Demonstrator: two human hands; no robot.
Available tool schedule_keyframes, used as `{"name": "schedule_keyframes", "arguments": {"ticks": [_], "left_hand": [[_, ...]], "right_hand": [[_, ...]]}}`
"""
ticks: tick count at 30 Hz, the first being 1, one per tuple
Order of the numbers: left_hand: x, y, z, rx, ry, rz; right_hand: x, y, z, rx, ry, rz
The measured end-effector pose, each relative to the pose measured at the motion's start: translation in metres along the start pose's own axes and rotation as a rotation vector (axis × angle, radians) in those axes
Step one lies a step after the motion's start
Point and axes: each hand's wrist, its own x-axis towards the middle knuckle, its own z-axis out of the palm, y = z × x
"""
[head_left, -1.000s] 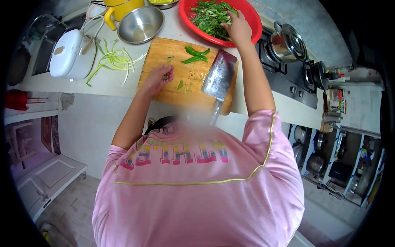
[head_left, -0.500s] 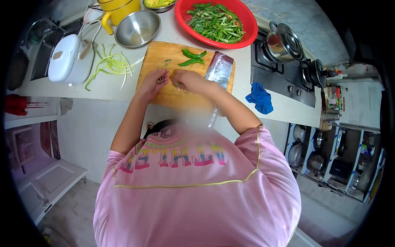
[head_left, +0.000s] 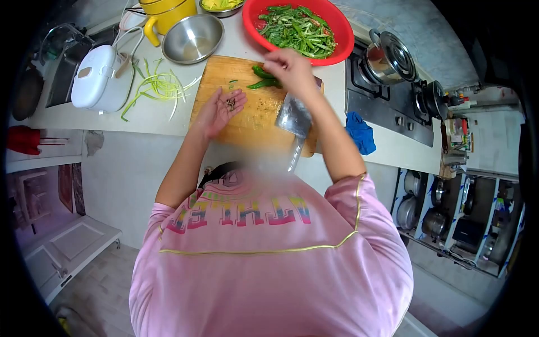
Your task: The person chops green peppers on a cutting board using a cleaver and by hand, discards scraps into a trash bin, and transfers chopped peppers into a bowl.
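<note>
My left hand (head_left: pixel 223 110) is palm up over the left part of the wooden cutting board (head_left: pixel 216 73), its fingers stretched out. Small dark brown bits (head_left: pixel 231 103) lie in it. My right hand (head_left: pixel 291 68) is raised above the board's far edge, near the red basin (head_left: pixel 342 56), its fingers drawn together; anything between them is too small to make out. Two green chili peppers (head_left: pixel 264 83) lie on the board beside it. The cleaver (head_left: pixel 294 117) rests at the board's right, its handle towards me. Tiny crumbs dot the middle of the board.
Cut green vegetables (head_left: pixel 300 33) fill the basin. A steel bowl (head_left: pixel 193 39), yellow pot (head_left: pixel 171 14), pale green strips (head_left: pixel 157 87) and a white appliance (head_left: pixel 100 78) stand or lie left. To the right are a blue cloth (head_left: pixel 360 133) and a stove with a lidded pot (head_left: pixel 387 59).
My right hand has moved from beside the left, up and right towards the basin. My left hand has opened from a curl, showing the brown bits.
</note>
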Motion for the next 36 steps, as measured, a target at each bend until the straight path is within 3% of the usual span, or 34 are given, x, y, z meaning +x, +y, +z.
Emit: {"name": "schedule_keyframes", "arguments": {"ticks": [2, 4, 6, 9, 12, 15, 16, 20, 22, 25, 28, 32, 36], "left_hand": [[0.003, 0.001, -0.001, 0.028, 0.003, 0.015], [0.003, 0.002, 0.0, 0.112, 0.092, 0.057], [0.01, 0.0, -0.008, 0.322, 0.263, 0.208], [0.023, 0.0, -0.017, 0.696, 0.45, 0.506], [0.039, 0.003, -0.017, 1.221, 0.49, 0.86], [0.053, -0.004, -0.015, 1.624, 0.408, 1.08], [0.059, -0.007, -0.015, 1.725, 0.368, 1.128], [0.047, -0.031, -0.007, 1.748, 0.213, 0.957], [0.04, -0.044, -0.004, 1.703, 0.106, 0.817], [0.024, -0.068, 0.006, 1.712, 0.032, 0.881], [0.011, -0.074, 0.012, 1.959, 0.039, 0.847], [0.012, -0.076, 0.017, 2.0, -0.027, 0.776], [0.032, -0.084, 0.028, 1.988, -0.061, 0.778]], "right_hand": [[-0.033, -0.011, 0.004, -0.089, 0.033, 0.068], [-0.071, -0.004, -0.002, -0.057, 0.221, 0.225], [-0.116, 0.002, -0.009, -0.395, 0.226, 0.488], [-0.167, 0.003, 0.003, -0.624, 0.02, 0.635], [-0.177, 0.007, 0.006, -0.423, 0.004, 0.717], [-0.177, 0.019, 0.008, -0.09, 0.22, 0.825], [-0.178, 0.019, 0.007, 0.208, 0.392, 0.745], [-0.195, 0.006, -0.015, 0.629, 0.417, 0.836], [-0.21, 0.006, -0.015, 0.483, 0.456, 0.797], [-0.228, 0.003, -0.02, 0.334, 0.476, 0.805], [-0.245, 0.002, -0.024, 0.276, 0.496, 0.859], [-0.249, -0.004, -0.017, 0.165, 0.511, 0.851], [-0.247, -0.001, 0.006, 0.102, 0.395, 0.852]]}}
